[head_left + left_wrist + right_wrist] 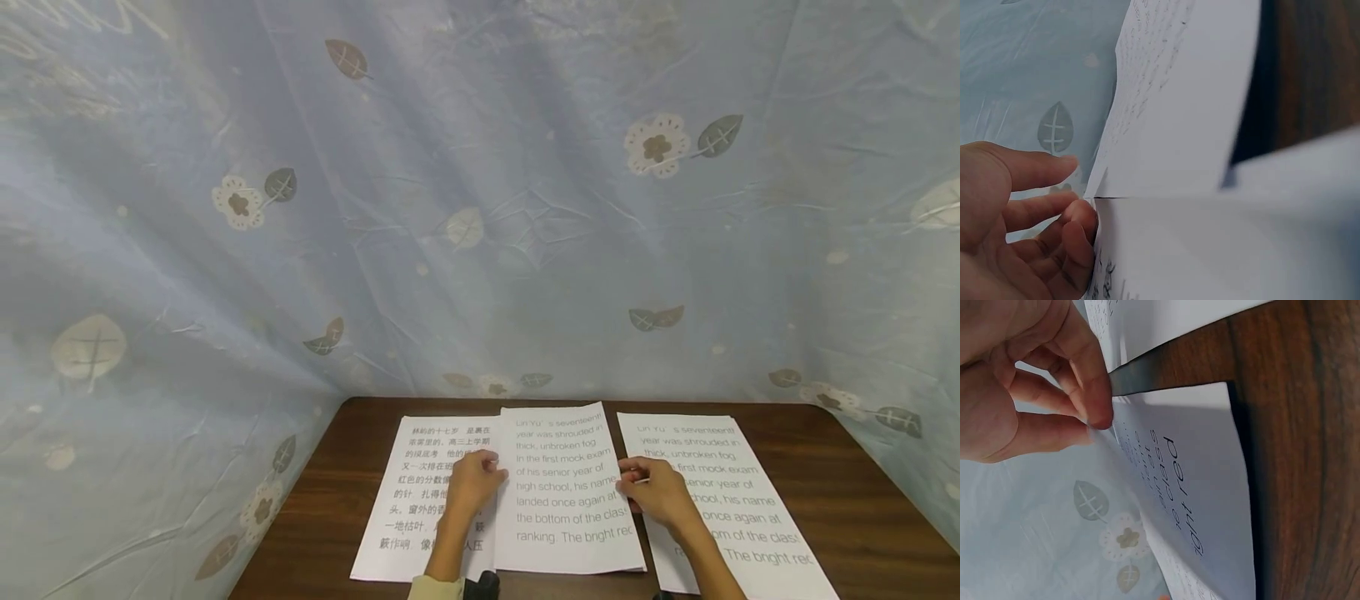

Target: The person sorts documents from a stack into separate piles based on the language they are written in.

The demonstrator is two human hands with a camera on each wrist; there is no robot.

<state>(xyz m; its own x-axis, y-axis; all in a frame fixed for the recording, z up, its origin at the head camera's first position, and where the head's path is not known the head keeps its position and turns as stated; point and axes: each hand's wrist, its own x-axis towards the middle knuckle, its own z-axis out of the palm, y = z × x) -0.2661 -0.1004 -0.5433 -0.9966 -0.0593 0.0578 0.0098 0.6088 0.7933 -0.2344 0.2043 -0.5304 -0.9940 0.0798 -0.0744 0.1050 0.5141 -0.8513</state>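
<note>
Between my hands on the dark wooden table lies a middle sheet of paper (562, 554), printed with English text. At its right edge my right hand (654, 492) pinches the paper between thumb and fingers. In the right wrist view, the pinched paper (1210, 462) bows up along that edge. My left hand (474, 485) is at the sheet's left edge, over the left sheets with Chinese text (382, 542). The left wrist view shows its thumb apart from the loosely bent fingers (1075, 244), which touch the paper's edge.
To the right lie more sheets with English text (757, 533), partly under my right hand and forearm. The wooden table (322, 500) runs back to a pale blue patterned curtain (480, 292) behind and at the sides.
</note>
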